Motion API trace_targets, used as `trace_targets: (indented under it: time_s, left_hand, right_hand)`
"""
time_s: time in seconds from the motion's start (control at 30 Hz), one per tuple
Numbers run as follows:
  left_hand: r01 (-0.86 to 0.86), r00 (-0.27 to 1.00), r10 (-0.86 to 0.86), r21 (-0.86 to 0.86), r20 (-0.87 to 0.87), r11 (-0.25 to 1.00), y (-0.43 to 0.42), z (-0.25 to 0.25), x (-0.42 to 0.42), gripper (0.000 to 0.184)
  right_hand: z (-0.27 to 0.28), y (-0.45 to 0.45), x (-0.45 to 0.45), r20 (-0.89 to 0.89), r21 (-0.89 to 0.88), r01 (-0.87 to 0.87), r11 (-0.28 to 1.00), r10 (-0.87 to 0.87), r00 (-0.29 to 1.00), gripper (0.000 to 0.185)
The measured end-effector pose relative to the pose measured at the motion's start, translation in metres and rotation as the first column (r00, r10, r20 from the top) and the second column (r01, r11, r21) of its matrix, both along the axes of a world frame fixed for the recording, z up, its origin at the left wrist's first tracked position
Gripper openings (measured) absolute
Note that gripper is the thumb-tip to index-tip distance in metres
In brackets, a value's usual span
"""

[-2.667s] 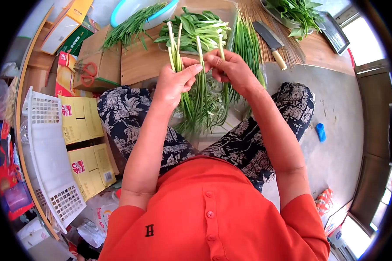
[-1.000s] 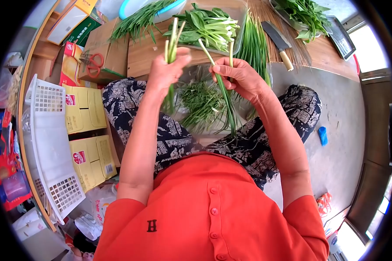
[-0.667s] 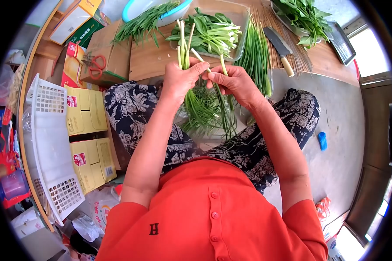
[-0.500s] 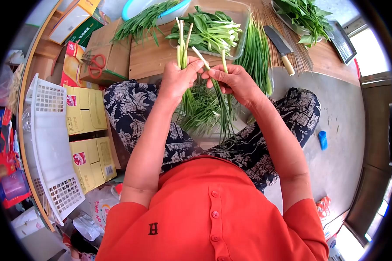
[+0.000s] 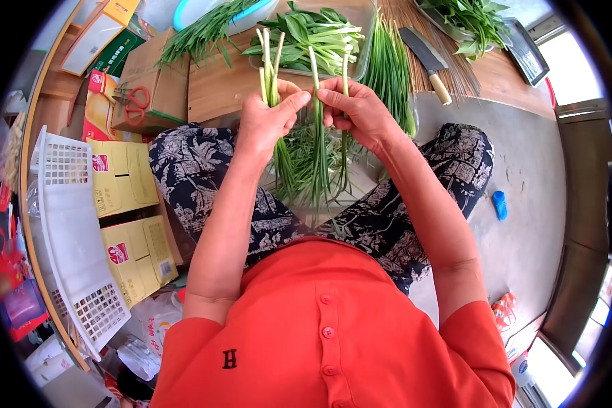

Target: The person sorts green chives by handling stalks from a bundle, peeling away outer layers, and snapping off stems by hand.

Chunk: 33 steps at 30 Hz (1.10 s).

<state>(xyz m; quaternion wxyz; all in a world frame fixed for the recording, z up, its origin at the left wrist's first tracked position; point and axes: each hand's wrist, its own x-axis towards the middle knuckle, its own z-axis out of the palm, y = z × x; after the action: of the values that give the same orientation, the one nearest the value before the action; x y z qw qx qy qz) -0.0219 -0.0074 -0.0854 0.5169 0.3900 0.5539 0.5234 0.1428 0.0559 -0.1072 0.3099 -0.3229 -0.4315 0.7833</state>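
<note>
A slender green stalk (image 5: 313, 62) stands between the two hands in the upper middle of the frame. Its long axis runs nearly upright, the pale end pointing to the top edge and the green leaves hanging toward the lap.

The right hand (image 5: 364, 114) is the nearer one: its thumb and fingers are closed in a pinch on this stalk, and a second stalk (image 5: 345, 71) rises out of the same hand, further right. The left hand (image 5: 264, 124) lies to the left, its fingers curled shut around a small bundle of stalks (image 5: 273, 80), also upright. Its thumb tip points right, just beside the middle stalk; whether it touches cannot be told.

Below the hands, behind the hanging leaves, is a heap of thin greens (image 5: 306, 146). Beyond them, at the top of the frame, the desk (image 5: 214, 87) carries a clear tray (image 5: 366, 51) of leafy greens (image 5: 313, 32), a long green bunch (image 5: 387, 71) and a knife (image 5: 421, 49).
</note>
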Motion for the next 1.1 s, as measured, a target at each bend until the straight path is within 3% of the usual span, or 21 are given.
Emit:
trace_targets:
  time_s: [0.17, 0.2, 0.37, 0.47, 0.53, 0.6, 0.7, 0.8, 0.93, 1.0, 1.1]
  left_hand:
    - [0.049, 0.997, -0.044, -0.076, 0.056, 0.996, 0.001, -0.011, 0.003, 0.014]
    - [0.096, 0.990, -0.085, -0.098, 0.116, 0.991, 0.001, -0.015, 0.000, 0.013]
    - [0.164, 0.981, -0.149, -0.124, 0.124, 0.979, 0.000, -0.017, 0.002, 0.009]
    - [0.223, 0.970, -0.212, -0.092, 0.120, 0.970, -0.001, -0.020, 0.003, 0.010]
    - [0.404, 0.878, -0.367, -0.067, 0.308, 0.912, -0.005, -0.016, -0.006, 0.016]
    - [0.513, 0.790, -0.465, -0.014, 0.398, 0.859, -0.008, -0.013, -0.009, 0.026]
    - [0.589, 0.732, -0.545, 0.021, 0.410, 0.808, -0.007, -0.015, -0.006, 0.032]
    - [0.621, 0.696, -0.578, 0.047, 0.426, 0.782, -0.006, -0.017, 0.001, 0.038]
    - [0.556, 0.727, -0.510, 0.043, 0.459, 0.830, -0.006, -0.023, -0.002, 0.043]
    - [0.431, 0.781, -0.399, 0.048, 0.480, 0.901, -0.005, -0.024, -0.003, 0.043]
    - [0.374, 0.790, -0.349, 0.056, 0.503, 0.926, -0.007, -0.024, -0.006, 0.043]
  right_hand:
    - [0.007, -0.003, -0.002, 0.073, -0.009, 0.046, 0.999, -0.045, 0.996, 0.010]
    - [0.001, 0.000, -0.003, 0.029, 0.033, 0.001, 0.999, -0.002, 1.000, 0.011]
    - [0.006, -0.006, -0.003, 0.145, 0.084, -0.022, 0.996, 0.010, 0.989, 0.015]
    - [0.002, -0.003, 0.001, 0.284, 0.321, -0.047, 0.946, -0.049, 0.958, 0.019]
    - [0.004, 0.005, 0.002, 0.296, 0.427, -0.054, 0.902, -0.083, 0.952, 0.023]
    - [0.008, 0.006, 0.000, -0.003, 0.212, 0.065, 0.975, -0.066, 0.998, 0.020]
    - [0.019, 0.003, 0.002, -0.070, 0.021, 0.059, 0.998, -0.058, 0.996, 0.018]
    - [0.016, 0.003, 0.001, 0.005, 0.094, 0.025, 0.995, -0.026, 1.000, 0.014]
    - [0.016, 0.006, 0.000, -0.098, -0.012, 0.087, 0.996, -0.088, 0.991, 0.012]
    - [0.010, 0.008, 0.000, -0.092, 0.006, 0.099, 0.995, -0.098, 0.991, 0.012]
    - [0.008, 0.010, 0.000, -0.099, 0.016, 0.116, 0.993, -0.113, 0.989, 0.013]
